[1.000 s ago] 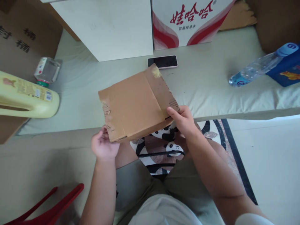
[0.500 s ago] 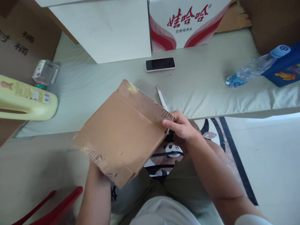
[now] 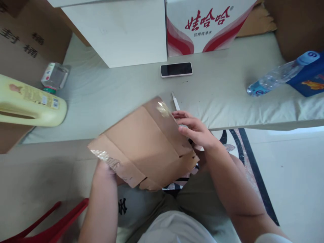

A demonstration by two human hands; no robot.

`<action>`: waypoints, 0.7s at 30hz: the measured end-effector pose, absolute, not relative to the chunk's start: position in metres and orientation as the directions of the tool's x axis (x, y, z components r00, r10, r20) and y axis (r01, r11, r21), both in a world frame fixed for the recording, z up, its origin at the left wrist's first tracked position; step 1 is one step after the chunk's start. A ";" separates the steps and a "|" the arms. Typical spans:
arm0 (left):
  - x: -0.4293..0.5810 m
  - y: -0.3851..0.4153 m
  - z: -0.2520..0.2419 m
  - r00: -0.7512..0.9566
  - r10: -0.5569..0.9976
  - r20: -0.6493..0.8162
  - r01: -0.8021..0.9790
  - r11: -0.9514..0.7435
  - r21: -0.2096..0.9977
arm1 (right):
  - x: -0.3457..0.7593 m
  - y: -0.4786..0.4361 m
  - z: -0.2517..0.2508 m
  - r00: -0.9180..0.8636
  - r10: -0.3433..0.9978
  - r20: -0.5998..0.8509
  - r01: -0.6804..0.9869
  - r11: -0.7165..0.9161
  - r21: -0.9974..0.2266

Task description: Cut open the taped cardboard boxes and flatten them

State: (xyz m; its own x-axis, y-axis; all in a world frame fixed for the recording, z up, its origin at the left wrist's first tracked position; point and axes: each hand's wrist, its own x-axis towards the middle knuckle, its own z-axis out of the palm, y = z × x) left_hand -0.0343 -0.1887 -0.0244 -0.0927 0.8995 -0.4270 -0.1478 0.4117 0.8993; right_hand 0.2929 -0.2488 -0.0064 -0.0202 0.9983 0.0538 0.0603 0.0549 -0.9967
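Note:
A flattened-looking brown cardboard box (image 3: 146, 138) with creased flaps and shiny clear tape at two corners is held tilted above my lap. My left hand (image 3: 105, 168) grips it from beneath at the lower left edge; its fingers are hidden behind the cardboard. At the right edge is my right hand (image 3: 193, 130), fingers stretched out and apart, the thumb close to the flap; whether it touches the cardboard I cannot tell. Just beyond these fingers a slim white pen-like tool (image 3: 175, 101) lies on the cloth-covered surface (image 3: 215, 87).
A phone (image 3: 176, 70) lies in front of a white box (image 3: 134, 37) and a red-and-white carton (image 3: 202, 30). On the left are a yellow jug (image 3: 32, 104) and a clear jar (image 3: 55, 77). A water bottle (image 3: 280, 74) leans at the right. Red bars (image 3: 58, 219) stand low left.
The cardboard box has turned and shifted right, and a flap at its lower right now hangs out. My right hand has loosened its pinch on the edge and spread its fingers.

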 end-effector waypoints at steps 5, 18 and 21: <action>-0.016 -0.198 -0.020 -0.159 0.759 -0.632 -0.304 0.571 0.762 | 0.290 -0.250 -0.002 -0.097 0.994 0.057 0.019 0.059 -0.998; -0.003 -0.206 0.001 -0.148 0.824 -0.546 -0.408 0.452 0.793 | 0.281 -0.247 -0.003 0.155 0.987 -0.036 -0.179 -0.008 -0.984; -0.007 -0.215 0.001 -0.049 0.897 -0.439 -0.346 0.397 0.850 | 0.282 -0.246 -0.001 0.200 0.980 -0.021 -0.199 0.019 -0.980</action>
State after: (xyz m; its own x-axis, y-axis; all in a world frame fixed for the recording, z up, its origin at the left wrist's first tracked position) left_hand -0.0067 -0.2150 0.0006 -0.0493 0.8970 -0.4393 -0.3456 0.3973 0.8501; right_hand 0.2817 -0.2457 -0.0011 0.1996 0.9796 -0.0213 -0.1987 0.0191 -0.9799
